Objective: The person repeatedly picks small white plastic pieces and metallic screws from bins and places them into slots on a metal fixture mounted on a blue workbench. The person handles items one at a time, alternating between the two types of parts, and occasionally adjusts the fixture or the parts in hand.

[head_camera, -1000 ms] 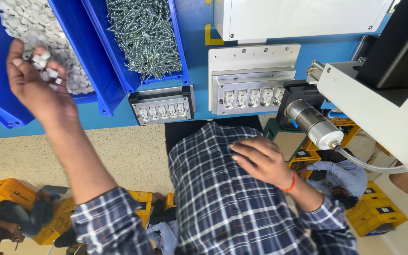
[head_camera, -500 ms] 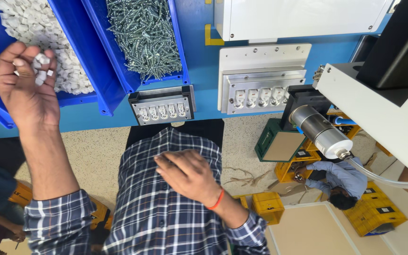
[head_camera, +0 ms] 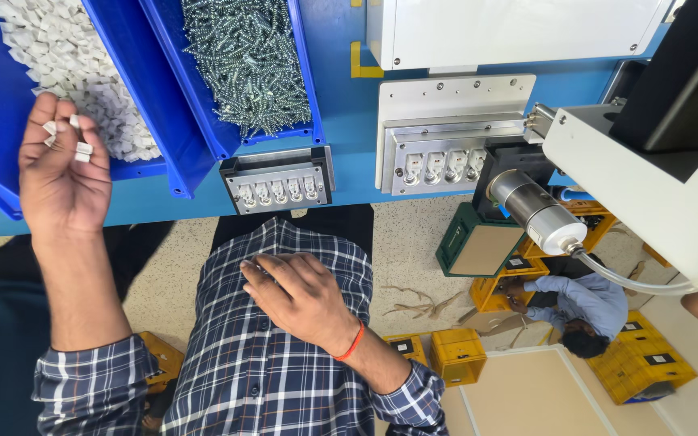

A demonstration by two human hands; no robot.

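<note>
My left hand (head_camera: 62,173) is raised in front of a blue bin (head_camera: 145,168) filled with small white plastic pieces (head_camera: 82,73). Its fingers are closed on a few of those white pieces (head_camera: 65,137). My right hand (head_camera: 300,297), with an orange thread on the wrist, lies flat on my blue plaid shirt (head_camera: 236,379) and holds nothing. A small grey fixture (head_camera: 278,182) with a row of white parts sits at the blue table's edge between the two hands.
A second blue bin (head_camera: 304,97) holds a heap of silver screws (head_camera: 244,64). To the right are a larger metal fixture (head_camera: 446,157), a silver motor cylinder (head_camera: 531,206) and a white machine body (head_camera: 648,178). Yellow crates (head_camera: 454,351) and another person (head_camera: 575,303) are on the floor.
My left hand has drawn a little back from the bin with white pieces in it. My right hand has slid left across my shirt.
</note>
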